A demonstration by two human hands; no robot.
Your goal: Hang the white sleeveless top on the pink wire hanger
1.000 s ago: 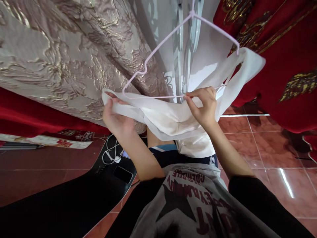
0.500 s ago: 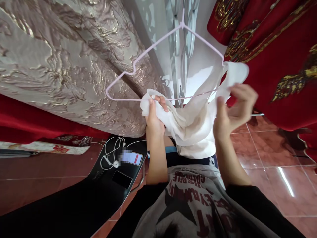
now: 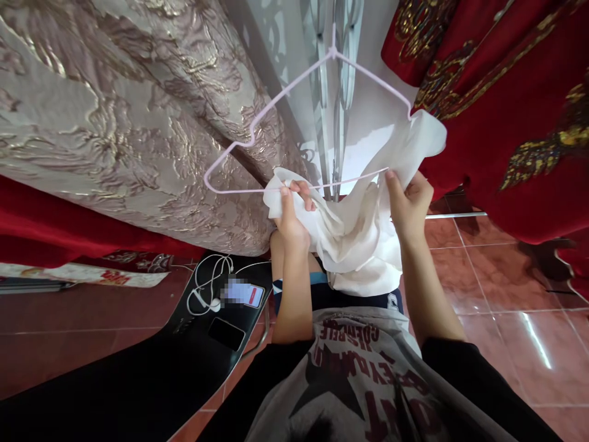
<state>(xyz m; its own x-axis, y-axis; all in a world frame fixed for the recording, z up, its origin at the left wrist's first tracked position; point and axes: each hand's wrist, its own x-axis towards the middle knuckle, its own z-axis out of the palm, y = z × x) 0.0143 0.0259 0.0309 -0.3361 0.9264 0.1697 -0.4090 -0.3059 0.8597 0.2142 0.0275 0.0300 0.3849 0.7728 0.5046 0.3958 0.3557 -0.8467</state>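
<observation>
A thin pink clothes hanger (image 3: 289,90) hangs upright in front of me. White, sheer cloth (image 3: 368,221), maybe a garment, drapes over the hanger's right end and sags down to my lap. My left hand (image 3: 295,212) grips a gathered edge of this cloth by the hanger's bottom bar, left of the middle. At the right, my right hand (image 3: 409,199) pinches the cloth between thumb and fingers, close to where the bottom bar runs under it. The hanger's left shoulder is bare. Folds hide the far right part of the hanger.
A black bench (image 3: 138,368) at the left holds a lit phone (image 3: 248,293), a dark phone (image 3: 227,334) and white earphones (image 3: 216,304). Beige embossed curtain (image 3: 138,123) hangs left, red embroidered curtain (image 3: 497,135) right. Grey metal grillework (image 3: 334,123) stands behind the hanger.
My right hand has moved left and closed on the cloth; its fingers were spread before. The cloth over the hanger's right end has shifted left slightly. My left hand keeps its hold.
</observation>
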